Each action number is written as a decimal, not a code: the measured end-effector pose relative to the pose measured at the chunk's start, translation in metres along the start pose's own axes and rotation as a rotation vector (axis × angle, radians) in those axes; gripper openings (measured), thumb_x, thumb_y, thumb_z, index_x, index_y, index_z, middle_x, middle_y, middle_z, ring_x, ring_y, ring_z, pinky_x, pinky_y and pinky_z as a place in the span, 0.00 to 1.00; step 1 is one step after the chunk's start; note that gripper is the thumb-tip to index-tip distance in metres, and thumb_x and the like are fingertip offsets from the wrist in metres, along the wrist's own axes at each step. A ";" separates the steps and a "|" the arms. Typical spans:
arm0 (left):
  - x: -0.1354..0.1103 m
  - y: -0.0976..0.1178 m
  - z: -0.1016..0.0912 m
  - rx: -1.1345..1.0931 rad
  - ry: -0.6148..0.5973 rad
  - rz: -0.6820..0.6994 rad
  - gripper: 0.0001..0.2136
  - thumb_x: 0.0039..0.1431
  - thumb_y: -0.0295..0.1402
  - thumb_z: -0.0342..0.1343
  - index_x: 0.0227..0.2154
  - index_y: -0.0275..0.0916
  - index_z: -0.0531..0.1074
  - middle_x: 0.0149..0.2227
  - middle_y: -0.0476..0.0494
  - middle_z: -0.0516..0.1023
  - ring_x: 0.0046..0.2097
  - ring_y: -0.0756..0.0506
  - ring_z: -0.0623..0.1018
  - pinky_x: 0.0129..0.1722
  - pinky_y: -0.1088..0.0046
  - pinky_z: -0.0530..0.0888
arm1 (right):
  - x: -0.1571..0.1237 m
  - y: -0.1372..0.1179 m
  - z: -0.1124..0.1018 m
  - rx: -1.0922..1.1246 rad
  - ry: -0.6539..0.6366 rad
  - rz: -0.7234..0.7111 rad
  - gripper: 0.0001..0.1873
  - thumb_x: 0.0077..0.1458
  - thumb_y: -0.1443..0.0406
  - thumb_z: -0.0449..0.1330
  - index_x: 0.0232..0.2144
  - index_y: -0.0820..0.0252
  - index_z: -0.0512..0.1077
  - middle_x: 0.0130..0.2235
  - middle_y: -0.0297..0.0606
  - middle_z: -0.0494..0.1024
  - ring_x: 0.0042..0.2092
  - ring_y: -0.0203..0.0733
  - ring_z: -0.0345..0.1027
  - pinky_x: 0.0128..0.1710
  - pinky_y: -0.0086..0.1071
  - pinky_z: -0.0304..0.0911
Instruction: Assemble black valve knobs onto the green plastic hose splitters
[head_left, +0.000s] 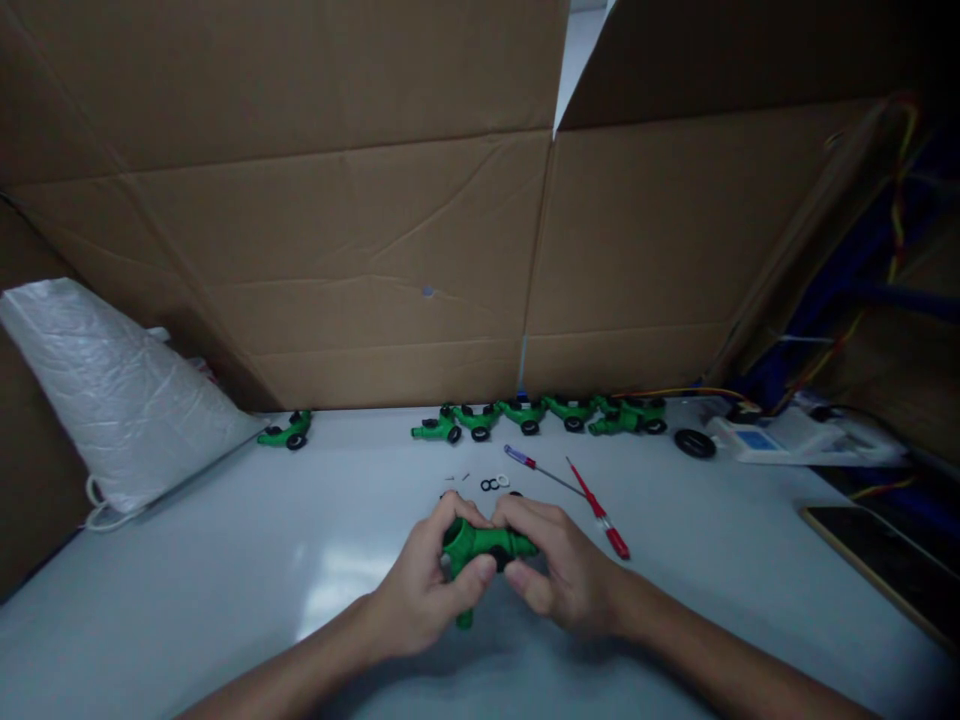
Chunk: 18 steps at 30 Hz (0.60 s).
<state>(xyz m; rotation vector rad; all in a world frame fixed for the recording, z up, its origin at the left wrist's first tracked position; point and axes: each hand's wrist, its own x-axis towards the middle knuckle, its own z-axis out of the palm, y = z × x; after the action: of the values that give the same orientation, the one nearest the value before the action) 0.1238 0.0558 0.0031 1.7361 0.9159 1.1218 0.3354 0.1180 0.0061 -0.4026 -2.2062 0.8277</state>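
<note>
Both my hands meet over the middle of the white table (225, 560). My left hand (427, 590) is closed round the left end of a green plastic part (484, 545). My right hand (562, 570) grips the same part at its right end, fingers curled over it. Just beyond my hands lie small black and white rings (493, 484) and tiny screws. Two screwdrivers rest to the right of them: one with a blue and red handle (525, 460), one with a red handle (604, 515).
A row of green wheeled parts (540, 415) lines the foot of the cardboard wall, with one more (286, 432) apart at the left. A white plastic bag (112, 400) leans at left. A black wheel (694, 443), a white device (757, 440), wires and a dark tablet (877, 560) sit at right.
</note>
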 end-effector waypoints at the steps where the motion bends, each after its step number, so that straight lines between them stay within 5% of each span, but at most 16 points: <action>1: 0.001 0.001 0.000 -0.036 0.005 -0.020 0.18 0.71 0.51 0.56 0.46 0.41 0.65 0.39 0.46 0.70 0.38 0.47 0.69 0.39 0.69 0.68 | 0.001 -0.001 0.000 0.054 -0.015 0.054 0.25 0.70 0.42 0.48 0.33 0.55 0.61 0.31 0.31 0.62 0.32 0.41 0.59 0.32 0.34 0.55; 9: 0.002 0.007 0.004 -0.154 0.082 -0.063 0.19 0.69 0.53 0.59 0.43 0.42 0.64 0.39 0.47 0.68 0.39 0.47 0.68 0.40 0.70 0.67 | 0.003 -0.005 0.011 0.392 0.037 0.206 0.30 0.66 0.36 0.51 0.33 0.55 0.61 0.33 0.31 0.60 0.35 0.40 0.56 0.35 0.33 0.56; 18: 0.006 0.004 0.007 -0.166 0.131 -0.089 0.19 0.68 0.52 0.62 0.42 0.41 0.65 0.35 0.51 0.66 0.35 0.50 0.65 0.35 0.74 0.64 | 0.004 -0.002 0.007 0.405 0.038 0.206 0.27 0.67 0.39 0.53 0.34 0.56 0.64 0.32 0.30 0.61 0.34 0.39 0.56 0.34 0.32 0.53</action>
<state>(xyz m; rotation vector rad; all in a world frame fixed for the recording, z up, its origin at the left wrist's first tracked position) 0.1329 0.0577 0.0070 1.4880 0.9417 1.2288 0.3278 0.1151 0.0059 -0.4429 -1.9192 1.3349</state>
